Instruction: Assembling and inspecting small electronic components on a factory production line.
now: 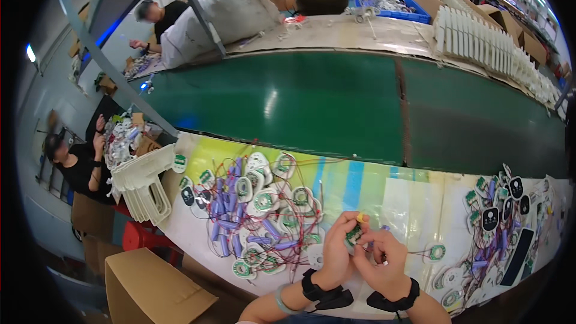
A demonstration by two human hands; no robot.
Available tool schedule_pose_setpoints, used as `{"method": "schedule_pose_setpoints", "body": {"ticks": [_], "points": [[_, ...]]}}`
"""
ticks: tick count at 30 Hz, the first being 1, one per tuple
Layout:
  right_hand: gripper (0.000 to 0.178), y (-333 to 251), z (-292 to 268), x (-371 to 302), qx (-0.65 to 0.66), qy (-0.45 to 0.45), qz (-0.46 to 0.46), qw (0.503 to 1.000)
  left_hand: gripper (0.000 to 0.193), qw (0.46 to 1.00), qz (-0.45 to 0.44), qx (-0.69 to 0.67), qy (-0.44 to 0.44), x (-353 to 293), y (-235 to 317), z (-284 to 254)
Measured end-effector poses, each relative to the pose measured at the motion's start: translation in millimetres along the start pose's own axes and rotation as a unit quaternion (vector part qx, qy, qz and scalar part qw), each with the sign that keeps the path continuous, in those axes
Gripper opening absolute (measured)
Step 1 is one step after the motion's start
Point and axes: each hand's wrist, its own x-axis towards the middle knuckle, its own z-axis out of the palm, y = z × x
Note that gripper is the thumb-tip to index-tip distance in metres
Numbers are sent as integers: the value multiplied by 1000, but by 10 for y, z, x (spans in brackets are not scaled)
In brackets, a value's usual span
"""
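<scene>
Close together over the near bench, my left hand point(337, 251) and my right hand point(384, 264) are both closed around a small green circuit board point(353, 235). Left fingers grip its edge, and the right thumb and fingertips press at its other side. A small yellow piece point(360, 218) shows at the left fingertips. Just behind the right fingers a bit of a purple cylindrical cell point(385, 228) is visible. Thin wires run from beside my right hand to a round white part with a green ring board point(435, 252). Fingers hide much of the held board.
Left of my hands lies a heap of purple cells point(225, 198), white parts and red wires. Another pile holds black-faced units point(490, 219) and a dark panel point(518, 257). Beyond runs a green conveyor belt point(270, 99); co-workers sit around. A cardboard box point(156, 285) stands lower left.
</scene>
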Motion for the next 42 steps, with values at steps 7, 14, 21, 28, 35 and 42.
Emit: {"method": "schedule_pose_setpoints", "body": {"ticks": [7,14,21,28,35,42], "points": [[23,-67,-1,64,14,3,-16,1000,10,1000,0,10,5,-25,90,99],[22,27,32,33,-31,25,-65,997,14,999,18,3,-41,18,7,-3],[23,103,5,61,-31,4,-88,996,7,993,-80,-86,-32,61,67,50],[27,189,33,82,-22,11,-152,988,7,990,-93,-98,-45,78,90,40],[27,189,52,66,-42,12,-156,987,8,992,-82,-91,-37,58,40,25],[29,193,59,42,-50,5,-122,991,10,998,-13,-15,-62,33,5,37]]}}
